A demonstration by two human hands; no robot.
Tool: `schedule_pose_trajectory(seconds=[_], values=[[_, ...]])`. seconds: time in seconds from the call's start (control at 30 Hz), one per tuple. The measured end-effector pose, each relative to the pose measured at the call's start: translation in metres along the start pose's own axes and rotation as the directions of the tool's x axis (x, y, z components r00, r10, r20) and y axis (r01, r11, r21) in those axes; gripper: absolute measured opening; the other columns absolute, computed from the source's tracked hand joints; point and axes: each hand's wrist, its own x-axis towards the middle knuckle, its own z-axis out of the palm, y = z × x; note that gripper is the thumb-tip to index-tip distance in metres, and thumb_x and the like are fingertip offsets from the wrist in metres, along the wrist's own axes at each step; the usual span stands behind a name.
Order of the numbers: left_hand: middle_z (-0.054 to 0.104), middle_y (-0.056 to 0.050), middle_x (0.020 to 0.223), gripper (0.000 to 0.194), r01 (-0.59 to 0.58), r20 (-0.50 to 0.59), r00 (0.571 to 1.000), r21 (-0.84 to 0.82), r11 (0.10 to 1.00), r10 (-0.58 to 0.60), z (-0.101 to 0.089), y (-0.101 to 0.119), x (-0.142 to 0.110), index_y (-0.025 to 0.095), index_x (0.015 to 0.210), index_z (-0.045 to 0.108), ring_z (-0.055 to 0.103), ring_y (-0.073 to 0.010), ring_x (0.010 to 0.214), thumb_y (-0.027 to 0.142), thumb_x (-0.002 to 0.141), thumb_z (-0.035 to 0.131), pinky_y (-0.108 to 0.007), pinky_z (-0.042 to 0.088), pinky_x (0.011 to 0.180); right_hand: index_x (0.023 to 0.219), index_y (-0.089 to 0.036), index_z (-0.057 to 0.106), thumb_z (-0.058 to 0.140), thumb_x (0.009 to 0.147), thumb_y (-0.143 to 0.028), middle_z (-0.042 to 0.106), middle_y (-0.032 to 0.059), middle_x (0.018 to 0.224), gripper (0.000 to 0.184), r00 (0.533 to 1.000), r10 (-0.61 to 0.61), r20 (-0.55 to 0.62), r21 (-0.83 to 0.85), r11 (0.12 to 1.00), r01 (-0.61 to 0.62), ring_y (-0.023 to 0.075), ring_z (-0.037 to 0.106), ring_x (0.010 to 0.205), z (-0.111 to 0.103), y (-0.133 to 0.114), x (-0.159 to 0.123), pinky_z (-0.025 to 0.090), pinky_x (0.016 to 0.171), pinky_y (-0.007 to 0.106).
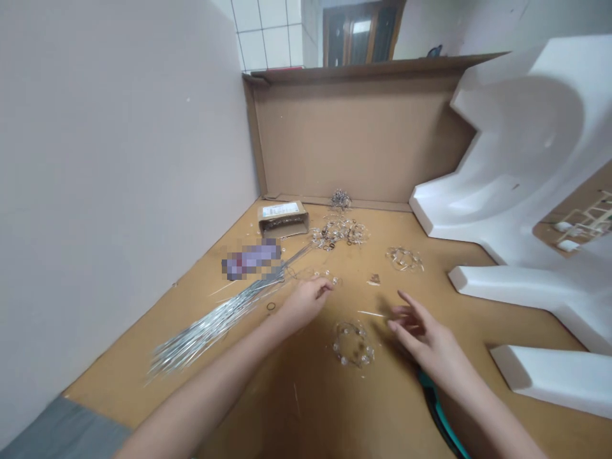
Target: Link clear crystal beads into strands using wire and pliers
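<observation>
A: Handling of the beaded wire ring [343,361]?

B: Judged light and springy; the thin wire would probably bend out of round if squeezed. The clear beads look smooth, likely slippery, possibly brittle. Recommended hold: a gentle fingertip pinch on bare wire between two beads.

A: Its position?

B: On the brown work surface [268,408], just below the centre of the frame. The left hand [310,296] is above it and to its left in the frame; the right hand [423,335] is to its right. Both are apart from it.

A: State of the fingers?

B: Right: spread, thumb away from the rest, nothing held; a thin white stick [370,313] lies near the fingertips. Left: curled in towards the thumb, beside a loose beaded strand [335,280] near frame centre. Whether they pinch it, I cannot tell.
</observation>
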Motion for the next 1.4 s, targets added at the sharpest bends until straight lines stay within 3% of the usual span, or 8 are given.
schedule_pose_trajectory(seconds=[0.13, 0.23, 0.33, 0.47, 0.7, 1.0, 1.2, 1.4], values=[[0.066, -0.005, 0.089, 0.024, -0.113, 0.113, 0.99, 0.223, 0.968, 0.089, -0.01, -0.001, 0.031, 0.016, 0.091, 0.062, 0.059, -0.0154, 0.08, 0.021, 0.083, 0.04, -0.024, 0.043, 0.071, 0.105, -0.022, 0.06, 0.047, 0.077, -0.043, 0.07, 0.0054, 0.087, 0.038, 0.986, 0.098, -0.133, -0.192, 0.974, -0.123, 0.0213, 0.065, 0.075, -0.022, 0.013, 0.019, 0.05, 0.07, 0.033], [0.066, -0.003, 0.088, 0.02, -0.287, 0.26, 0.94, 0.252, 0.924, 0.221, 0.001, 0.015, 0.051, 0.018, 0.085, 0.065, 0.059, -0.0142, 0.08, 0.018, 0.08, 0.046, -0.022, 0.043, 0.07, 0.098, -0.023, 0.064, 0.044, 0.079, -0.042, 0.071, 0.0054, 0.085, 0.034, 0.963, 0.151, -0.223, -0.305, 0.927, -0.216, 0.0252, 0.065, 0.079, -0.029, 0.03, 0.023, 0.048, 0.07, 0.036], [0.066, -0.004, 0.089, 0.019, -0.456, 0.402, 0.854, 0.268, 0.849, 0.331, 0.02, 0.036, 0.063, 0.018, 0.08, 0.065, 0.059, -0.0146, 0.082, 0.014, 0.078, 0.047, -0.023, 0.042, 0.073, 0.096, -0.024, 0.065, 0.042, 0.08, -0.04, 0.071, 0.0039, 0.087, 0.032, 0.975, 0.115, -0.19, -0.35, 0.92, -0.177, 0.026, 0.065, 0.082, -0.028, 0.043, 0.021, 0.047, 0.071, 0.036], [0.066, -0.007, 0.086, 0.014, -0.573, 0.529, 0.765, 0.302, 0.762, 0.367, 0.039, 0.058, 0.072, 0.017, 0.077, 0.065, 0.06, -0.0179, 0.079, 0.018, 0.075, 0.051, -0.026, 0.044, 0.069, 0.094, -0.025, 0.066, 0.041, 0.081, -0.038, 0.072, 0.0037, 0.085, 0.031, 0.977, 0.047, -0.207, -0.375, 0.919, -0.123, 0.0249, 0.066, 0.08, -0.026, 0.045, 0.018, 0.048, 0.067, 0.034], [0.066, -0.015, 0.078, 0.017, -0.675, 0.649, 0.685, 0.393, 0.624, 0.332, 0.057, 0.075, 0.071, 0.009, 0.077, 0.065, 0.063, -0.0221, 0.071, 0.008, 0.069, 0.05, -0.029, 0.047, 0.062, 0.094, -0.026, 0.066, 0.041, 0.082, -0.034, 0.071, 0.0018, 0.089, 0.028, 0.982, -0.001, -0.188, -0.366, 0.928, -0.069, 0.0223, 0.066, 0.079, -0.024, 0.032, 0.017, 0.048, 0.068, 0.032], [0.066, -0.013, 0.085, 0.017, -0.68, 0.622, 0.697, 0.415, 0.604, 0.358, 0.056, 0.065, 0.073, 0.011, 0.081, 0.062, 0.063, -0.0222, 0.079, 0.012, 0.071, 0.048, -0.029, 0.048, 0.069, 0.1, -0.025, 0.064, 0.043, 0.082, -0.032, 0.071, 0.0015, 0.077, 0.029, 0.979, -0.03, -0.202, -0.393, 0.918, -0.053, 0.0191, 0.066, 0.066, -0.023, 0.032, 0.016, 0.047, 0.06, 0.028], [0.065, -0.012, 0.088, 0.019, -0.643, 0.559, 0.743, 0.443, 0.625, 0.368, 0.049, 0.072, 0.067, 0.013, 0.089, 0.057, 0.062, -0.0214, 0.082, 0.011, 0.075, 0.045, -0.029, 0.047, 0.07, 0.095, -0.027, 0.065, 0.041, 0.084, -0.026, 0.067, 0.0022, 0.1, 0.027, 0.971, -0.158, -0.179, -0.467, 0.883, 0.057, 0.0192, 0.062, 0.086, -0.019, 0.019, 0.013, 0.045, 0.069, 0.03], [0.064, -0.01, 0.086, 0.018, -0.612, 0.501, 0.774, 0.437, 0.659, 0.387, 0.052, 0.085, 0.051, 0.013, 0.093, 0.053, 0.062, -0.0204, 0.08, 0.009, 0.078, 0.043, -0.027, 0.047, 0.067, 0.082, -0.022, 0.065, 0.038, 0.086, -0.02, 0.063, 0.006, 0.085, 0.028, 0.949, -0.313, -0.041, -0.661, 0.72, 0.209, 0.0187, 0.056, 0.08, -0.008, -0.004, 0.005, 0.042, 0.063, 0.028]])
